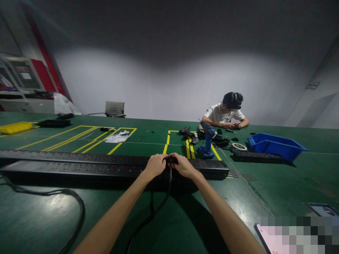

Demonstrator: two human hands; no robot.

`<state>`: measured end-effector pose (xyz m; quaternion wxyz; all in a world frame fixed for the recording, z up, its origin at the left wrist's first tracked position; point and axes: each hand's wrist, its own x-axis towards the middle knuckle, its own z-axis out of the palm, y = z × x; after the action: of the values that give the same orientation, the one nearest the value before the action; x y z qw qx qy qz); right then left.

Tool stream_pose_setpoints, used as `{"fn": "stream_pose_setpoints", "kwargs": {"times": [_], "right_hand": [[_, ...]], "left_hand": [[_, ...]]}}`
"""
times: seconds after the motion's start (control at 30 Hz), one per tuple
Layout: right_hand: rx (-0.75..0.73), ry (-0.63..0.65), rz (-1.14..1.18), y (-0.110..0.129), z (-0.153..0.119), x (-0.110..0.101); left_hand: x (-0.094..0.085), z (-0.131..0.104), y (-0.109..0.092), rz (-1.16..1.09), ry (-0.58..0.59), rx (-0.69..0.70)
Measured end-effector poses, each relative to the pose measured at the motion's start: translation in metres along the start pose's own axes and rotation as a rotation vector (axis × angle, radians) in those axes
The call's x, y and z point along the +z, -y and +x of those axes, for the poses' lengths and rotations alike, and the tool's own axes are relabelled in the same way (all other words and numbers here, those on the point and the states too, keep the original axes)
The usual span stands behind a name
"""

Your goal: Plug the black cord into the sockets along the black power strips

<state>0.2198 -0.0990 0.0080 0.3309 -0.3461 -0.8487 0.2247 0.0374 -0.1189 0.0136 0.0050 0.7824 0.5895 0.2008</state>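
A long black power strip with rows of sockets and small red marks lies across the table in front of me, and a second black power strip runs along behind it. My right hand is closed on a black plug at the strip's top face. From the plug a black cable hangs down towards me. My left hand curls over the strip just left of the plug, its thumb close to it. The plug's prongs are hidden, so I cannot tell whether it is seated.
Behind the strips stand a blue cordless drill and loose black parts. A blue bin is at right, a yellow tray at far left. Across the table a person leans on it. Another cable loops at left.
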Motion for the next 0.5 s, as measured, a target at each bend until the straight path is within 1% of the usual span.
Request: {"fn": "stream_pose_setpoints", "kwargs": {"times": [0.13,0.33,0.5], "right_hand": [[0.008,-0.018,-0.032,-0.001,0.001,0.001],[0.011,-0.008,-0.165,0.008,0.0,-0.001],[0.017,-0.024,-0.239,0.011,-0.001,0.0]], "left_hand": [[0.0,0.001,-0.001,0.002,0.005,-0.006],[0.001,0.002,0.001,-0.004,-0.006,0.005],[0.004,0.002,0.004,-0.012,-0.022,0.024]]}}
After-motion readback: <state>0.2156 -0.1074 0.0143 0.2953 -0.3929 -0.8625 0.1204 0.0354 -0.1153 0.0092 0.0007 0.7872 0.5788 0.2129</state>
